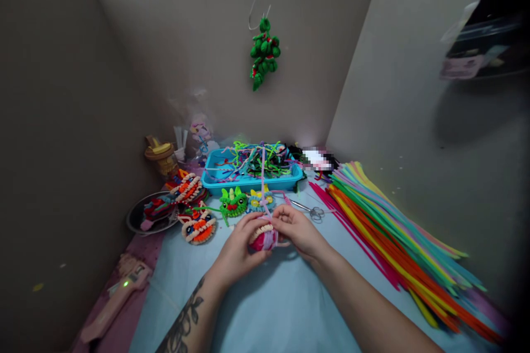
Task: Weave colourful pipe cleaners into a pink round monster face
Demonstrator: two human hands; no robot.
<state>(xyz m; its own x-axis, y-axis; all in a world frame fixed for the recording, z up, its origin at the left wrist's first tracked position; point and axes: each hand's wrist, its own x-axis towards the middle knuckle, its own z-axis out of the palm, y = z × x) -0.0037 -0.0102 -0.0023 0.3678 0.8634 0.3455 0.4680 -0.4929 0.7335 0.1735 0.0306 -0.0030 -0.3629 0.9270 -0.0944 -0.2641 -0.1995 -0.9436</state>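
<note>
Both my hands meet over the light blue table. My left hand (pixel 238 248) is closed around a small pink and white pipe-cleaner figure (pixel 262 236). A lilac pipe cleaner (pixel 263 182) rises from the figure, and my right hand (pixel 296 229) pinches it close to the figure. Just behind my hands lie a green pipe-cleaner figure (pixel 233 202) and a blue and yellow one (pixel 260 198).
A blue tray (pixel 252 181) of pipe-cleaner scraps stands behind. Scissors (pixel 312 210) lie right of my hands. A long fan of coloured pipe cleaners (pixel 397 231) covers the right side. Orange figures (pixel 199 226), a metal bowl (pixel 144 223) and a pink glue gun (pixel 120 292) sit left. A green ornament (pixel 264 54) hangs on the back wall.
</note>
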